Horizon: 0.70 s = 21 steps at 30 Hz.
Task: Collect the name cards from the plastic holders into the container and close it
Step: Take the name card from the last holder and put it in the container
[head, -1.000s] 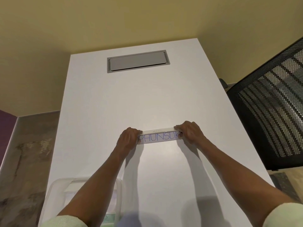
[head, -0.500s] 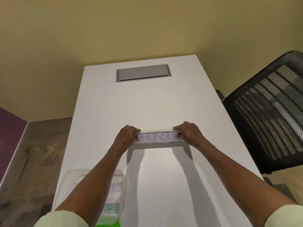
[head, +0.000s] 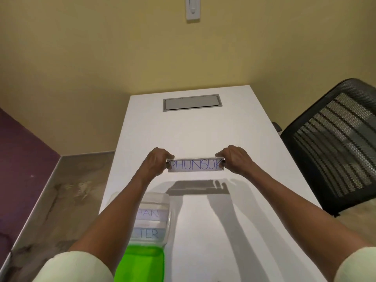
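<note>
Head view showed both hands, left hand point(head: 155, 162) and right hand point(head: 234, 158), pinching the ends of the holder point(head: 195, 165) above the table point(head: 203, 129); pulling unevenly might crease its PHUNSUK card, far from the container point(head: 151, 218).

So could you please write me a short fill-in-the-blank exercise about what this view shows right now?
1. The card in the plastic holder reads ____.
2. The holder is gripped at its ends by the left hand and the ____ hand.
3. The clear container on the white table sits beneath the ____ forearm.
4. The lid beside the container is coloured ____.

Missing words: PHUNSUK; right; left; green
</note>
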Each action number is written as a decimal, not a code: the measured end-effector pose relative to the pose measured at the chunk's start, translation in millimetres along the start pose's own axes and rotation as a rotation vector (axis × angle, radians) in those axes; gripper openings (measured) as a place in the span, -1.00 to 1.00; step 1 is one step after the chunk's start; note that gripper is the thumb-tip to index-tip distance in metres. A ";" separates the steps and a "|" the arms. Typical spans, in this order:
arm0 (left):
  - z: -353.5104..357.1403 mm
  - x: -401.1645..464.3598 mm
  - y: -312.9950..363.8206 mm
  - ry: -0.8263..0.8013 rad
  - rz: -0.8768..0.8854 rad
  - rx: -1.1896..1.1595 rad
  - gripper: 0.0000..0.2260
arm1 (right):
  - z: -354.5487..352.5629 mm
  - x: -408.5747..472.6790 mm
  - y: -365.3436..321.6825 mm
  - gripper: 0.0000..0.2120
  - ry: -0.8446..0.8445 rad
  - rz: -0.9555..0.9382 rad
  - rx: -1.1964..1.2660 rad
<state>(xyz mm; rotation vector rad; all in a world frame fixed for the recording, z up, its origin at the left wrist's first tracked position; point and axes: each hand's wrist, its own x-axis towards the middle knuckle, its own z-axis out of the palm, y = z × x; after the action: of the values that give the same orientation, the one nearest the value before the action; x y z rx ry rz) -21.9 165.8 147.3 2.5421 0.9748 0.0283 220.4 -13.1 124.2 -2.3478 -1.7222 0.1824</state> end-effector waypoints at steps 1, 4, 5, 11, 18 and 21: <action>-3.3 -6.1 -2.5 0.006 0.000 0.009 -0.65 | -2.9 -1.5 -7.3 -0.68 -0.008 0.001 -0.001; -11.6 -23.9 -10.9 0.031 -0.033 0.014 -0.65 | -9.9 -6.6 -31.2 -0.70 -0.040 -0.008 -0.045; -14.2 -29.7 -14.2 0.036 -0.055 0.006 -0.65 | -11.1 -8.6 -38.6 -0.71 -0.047 -0.017 -0.063; -27.5 -65.4 -36.8 0.037 -0.110 0.037 -0.64 | -13.1 -21.5 -82.9 -0.74 -0.065 -0.104 -0.128; -35.3 -106.2 -71.0 0.073 -0.257 -0.067 -0.68 | -7.1 -36.5 -137.0 -0.88 -0.112 -0.208 -0.128; -38.1 -121.8 -83.6 0.068 -0.346 -0.110 -0.75 | -1.3 -40.2 -157.2 -0.85 -0.118 -0.233 -0.126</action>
<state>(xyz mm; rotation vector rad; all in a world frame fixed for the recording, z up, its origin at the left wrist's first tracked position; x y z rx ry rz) -173.2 157.4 165.1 2.2550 1.3868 0.0662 63.2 -6.4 163.7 -2.2355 -2.1041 0.1812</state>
